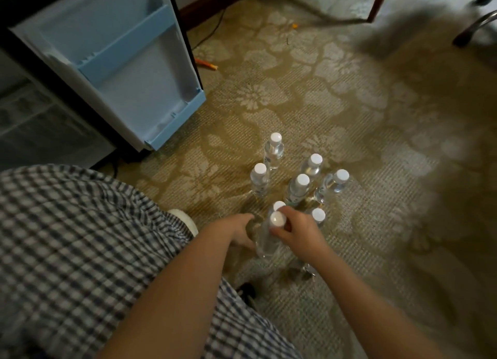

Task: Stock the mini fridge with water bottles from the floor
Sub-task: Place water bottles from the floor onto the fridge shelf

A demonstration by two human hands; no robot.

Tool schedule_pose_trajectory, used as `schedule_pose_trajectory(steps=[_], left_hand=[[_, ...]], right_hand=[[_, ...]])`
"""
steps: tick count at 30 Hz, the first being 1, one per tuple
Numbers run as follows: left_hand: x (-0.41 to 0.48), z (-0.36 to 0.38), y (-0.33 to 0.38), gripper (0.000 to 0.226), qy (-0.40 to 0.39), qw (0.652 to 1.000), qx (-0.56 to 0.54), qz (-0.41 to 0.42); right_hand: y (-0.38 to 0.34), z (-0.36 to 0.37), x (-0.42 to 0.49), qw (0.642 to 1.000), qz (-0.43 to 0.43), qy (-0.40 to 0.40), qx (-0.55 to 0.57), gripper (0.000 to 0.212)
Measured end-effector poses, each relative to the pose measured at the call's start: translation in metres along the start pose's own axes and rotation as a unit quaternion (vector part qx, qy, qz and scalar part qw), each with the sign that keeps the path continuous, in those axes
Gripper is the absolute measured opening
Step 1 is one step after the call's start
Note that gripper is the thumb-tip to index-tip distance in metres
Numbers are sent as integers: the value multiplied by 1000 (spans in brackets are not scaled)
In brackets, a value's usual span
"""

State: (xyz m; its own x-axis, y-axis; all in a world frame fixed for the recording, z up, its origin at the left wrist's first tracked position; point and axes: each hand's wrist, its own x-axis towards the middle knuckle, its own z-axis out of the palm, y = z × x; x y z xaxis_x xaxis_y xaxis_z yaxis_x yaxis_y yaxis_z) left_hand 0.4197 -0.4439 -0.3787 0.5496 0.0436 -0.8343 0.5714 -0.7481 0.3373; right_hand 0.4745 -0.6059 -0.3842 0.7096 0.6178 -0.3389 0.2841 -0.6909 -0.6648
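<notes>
The clear plastic water bottle (265,243) with a round white screw cap is upright over the carpet (349,116). The right hand (298,232) curls its fingers round the bottle's neck, just under the cap. The left hand (238,231) lies against the bottle's smooth side; its hold cannot be told through the blur. The other bottles (273,151) stand clustered just behind on the woven, flower-patterned pile, off the bottom corner of the open fridge door (139,89) with its pale blue moulded shelves (126,46). Checked cloth (80,237) covers the knee.

a small-checked cloth (80,251) of navy, grey and white covers the lap and legs. beside the cloth, left hand (236,232), right hand (298,232) and both forearms are bare.
</notes>
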Motion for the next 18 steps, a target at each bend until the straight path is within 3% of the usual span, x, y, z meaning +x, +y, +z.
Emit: schedule_pose_trajectory(steps=[4, 8, 14, 18], left_hand=[[-14, -18, 1, 88, 48, 993, -76, 73], [-46, -46, 6, 73, 117, 970, -149, 153], [-106, -93, -7, 59, 246, 911, -218, 250], [-141, -120, -30, 59, 361, 865, -244, 248]], right_hand=[[-31, -27, 4, 998, -52, 23, 38, 9], [-76, -55, 11, 990, -117, 40, 64, 14], [-158, -91, 23, 972, -219, 63, 51, 21], [-218, -101, 32, 954, -280, 88, 52, 22]])
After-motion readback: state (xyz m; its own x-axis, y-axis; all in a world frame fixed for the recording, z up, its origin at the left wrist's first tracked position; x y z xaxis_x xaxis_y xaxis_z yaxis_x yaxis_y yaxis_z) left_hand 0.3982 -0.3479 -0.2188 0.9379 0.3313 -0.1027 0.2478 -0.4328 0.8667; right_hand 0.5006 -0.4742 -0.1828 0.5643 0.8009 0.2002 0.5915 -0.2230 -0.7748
